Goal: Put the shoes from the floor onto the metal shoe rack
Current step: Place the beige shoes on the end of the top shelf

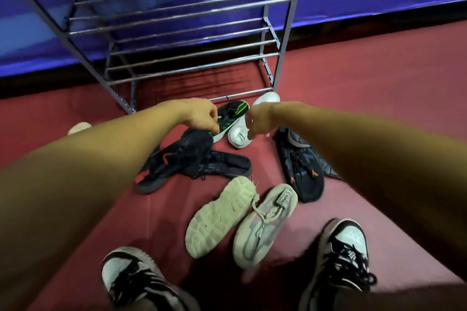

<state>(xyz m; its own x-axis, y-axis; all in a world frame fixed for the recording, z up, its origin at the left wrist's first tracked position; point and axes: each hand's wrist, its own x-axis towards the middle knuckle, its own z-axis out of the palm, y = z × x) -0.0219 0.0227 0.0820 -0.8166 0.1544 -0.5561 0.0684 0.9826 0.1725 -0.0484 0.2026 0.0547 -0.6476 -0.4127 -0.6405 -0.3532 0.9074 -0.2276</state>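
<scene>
left grip over black-green shoe | right grip over white shoe — both curled, hold unclear

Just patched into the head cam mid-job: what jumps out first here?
Two bare arms reach forward: the left hand is at a black sneaker with green stripes and the right hand at a white sneaker, both beside the foot of the grey metal shoe rack. Nearer the camera, dark shoes and a pale cream pair, one sole-up, lie scattered on the dark red floor.
</scene>
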